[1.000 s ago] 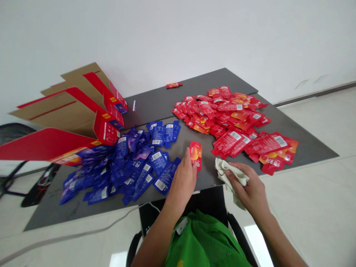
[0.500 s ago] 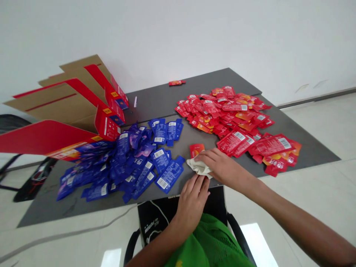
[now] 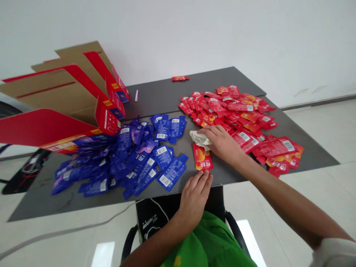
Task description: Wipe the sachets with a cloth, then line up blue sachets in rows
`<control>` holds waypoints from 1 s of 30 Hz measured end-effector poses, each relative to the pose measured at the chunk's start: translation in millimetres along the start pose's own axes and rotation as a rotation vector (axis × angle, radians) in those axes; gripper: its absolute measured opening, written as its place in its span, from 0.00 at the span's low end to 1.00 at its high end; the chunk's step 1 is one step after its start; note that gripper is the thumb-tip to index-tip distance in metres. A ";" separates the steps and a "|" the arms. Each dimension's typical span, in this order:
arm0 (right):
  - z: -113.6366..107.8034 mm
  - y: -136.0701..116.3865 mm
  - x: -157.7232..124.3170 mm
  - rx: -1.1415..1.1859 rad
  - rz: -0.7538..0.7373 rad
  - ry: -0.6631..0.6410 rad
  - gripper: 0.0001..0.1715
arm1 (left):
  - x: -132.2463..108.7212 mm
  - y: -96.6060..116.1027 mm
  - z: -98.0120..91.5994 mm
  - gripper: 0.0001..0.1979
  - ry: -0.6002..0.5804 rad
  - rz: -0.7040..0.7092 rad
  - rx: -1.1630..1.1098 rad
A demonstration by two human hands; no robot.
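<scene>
A red and orange pouch (image 3: 202,158) lies flat near the table's front edge, printed side up. My left hand (image 3: 195,194) rests with straight fingers laid on the pouch's near end. Bunched under the fingers of my right hand (image 3: 221,142) is a white cloth (image 3: 200,139), pressed on the pouch's far end and hiding it. To the left, blue pouches (image 3: 172,172) lie in a loose heap, some with barcodes showing. A large pile of red pouches (image 3: 230,107) spreads to the right and behind my right hand.
Open red cardboard boxes (image 3: 108,118) stand at the left with raised flaps. At the back of the grey table (image 3: 155,91) lie a single red pouch (image 3: 180,78) and a light pen (image 3: 136,95). A cable (image 3: 91,227) runs below the front edge.
My right hand has slid the cloth away from me toward the pouch's far end, uncovering its printed front. My left hand stays at the near end.
</scene>
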State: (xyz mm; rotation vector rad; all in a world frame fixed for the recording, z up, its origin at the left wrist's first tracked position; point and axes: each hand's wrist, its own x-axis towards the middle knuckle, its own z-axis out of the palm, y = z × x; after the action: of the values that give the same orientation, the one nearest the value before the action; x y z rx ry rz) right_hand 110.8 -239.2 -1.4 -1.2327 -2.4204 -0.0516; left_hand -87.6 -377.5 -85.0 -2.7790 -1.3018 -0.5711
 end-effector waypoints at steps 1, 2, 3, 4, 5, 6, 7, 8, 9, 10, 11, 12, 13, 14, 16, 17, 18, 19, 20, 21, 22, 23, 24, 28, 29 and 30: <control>-3.8 -7.5 -8.4 0.028 -0.011 0.006 0.26 | 0.2 0.2 -0.6 0.20 0.013 -0.003 -0.013; -6.2 -15.2 -18.1 0.055 -0.037 -0.004 0.26 | 0.4 0.5 -1.1 0.20 0.027 -0.004 -0.025; -6.7 -22.1 -27.7 0.076 -0.072 -0.030 0.26 | 0.5 0.6 -1.5 0.20 0.042 -0.006 -0.036; -5.2 -27.6 -35.9 0.094 -0.104 -0.060 0.26 | 0.7 0.7 -1.6 0.20 0.052 -0.010 -0.044; -1.8 -31.0 -41.7 0.110 -0.125 -0.085 0.26 | 0.8 0.7 -1.6 0.20 0.056 -0.014 -0.048; 3.1 -32.1 -44.3 0.126 -0.134 -0.102 0.26 | 0.8 0.7 -1.5 0.20 0.054 -0.015 -0.049; 8.8 -30.8 -43.3 0.139 -0.129 -0.106 0.26 | 0.8 0.5 -1.3 0.20 0.046 -0.018 -0.049; 14.5 -27.4 -38.8 0.143 -0.112 -0.098 0.26 | 1.0 0.3 -1.3 0.20 0.037 -0.018 -0.050; 19.6 -22.5 -31.6 0.137 -0.087 -0.083 0.26 | 1.4 0.2 -1.7 0.20 0.032 -0.017 -0.055; 23.2 -16.8 -22.7 0.121 -0.056 -0.065 0.26 | 2.4 0.0 -2.7 0.20 0.030 -0.017 -0.065; 25.0 -11.1 -13.5 0.096 -0.022 -0.046 0.26 | 4.2 -0.1 -4.3 0.19 0.032 -0.020 -0.079; 24.5 -6.3 -5.3 0.069 0.010 -0.026 0.26 | 6.9 0.0 -6.7 0.19 0.036 -0.027 -0.095; 22.0 -3.1 0.6 0.051 0.040 0.000 0.27 | 10.6 0.1 -9.8 0.18 0.038 -0.039 -0.113; 17.5 -1.9 3.2 0.048 0.067 0.032 0.27 | 15.5 0.4 -13.5 0.16 0.033 -0.053 -0.130; 5.3 -6.6 -3.1 0.082 0.114 0.122 0.28 | 27.7 1.2 -21.4 0.12 0.005 -0.093 -0.159; -1.1 -12.0 -11.8 0.112 0.137 0.178 0.28 | 34.6 1.8 -25.0 0.11 -0.010 -0.115 -0.168; -6.8 -18.9 -23.3 0.145 0.166 0.240 0.28 | 41.4 2.2 -27.9 0.12 -0.020 -0.139 -0.172; -11.5 -26.5 -36.8 0.171 0.195 0.288 0.27 | 48.0 2.7 -29.8 0.13 -0.023 -0.168 -0.170; -14.9 -34.2 -51.5 0.188 0.234 0.347 0.26 | 54.1 3.0 -30.4 0.15 -0.021 -0.201 -0.162; -16.8 -41.5 -66.3 0.196 0.281 0.399 0.24 | 59.6 3.1 -30.0 0.17 -0.015 -0.237 -0.148; -17.2 -47.9 -80.6 0.201 0.335 0.436 0.22 | 64.4 2.9 -28.5 0.19 -0.011 -0.277 -0.127; -16.2 -53.3 -93.9 0.209 0.391 0.466 0.21 | 68.8 2.6 -26.3 0.22 -0.011 -0.314 -0.101; -14.0 -57.4 -105.6 0.222 0.443 0.491 0.19 | 72.9 2.1 -24.1 0.26 -0.016 -0.349 -0.074; 1.4 -64.6 -134.7 0.299 0.579 0.513 0.17 | 91.5 1.3 -24.1 0.36 -0.097 -0.435 0.008; 5.5 -64.9 -137.9 0.319 0.591 0.508 0.17 | 97.0 1.8 -28.1 0.35 -0.128 -0.448 0.018; 9.1 -64.9 -140.1 0.336 0.595 0.502 0.17 | 102.8 2.6 -33.7 0.33 -0.163 -0.463 0.023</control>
State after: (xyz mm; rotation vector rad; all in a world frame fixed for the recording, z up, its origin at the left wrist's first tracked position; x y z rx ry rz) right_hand 129.5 -383.7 -53.4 -1.5031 -1.5047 0.1901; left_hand -36.2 -309.0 -18.9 -2.5499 -1.9913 -0.3365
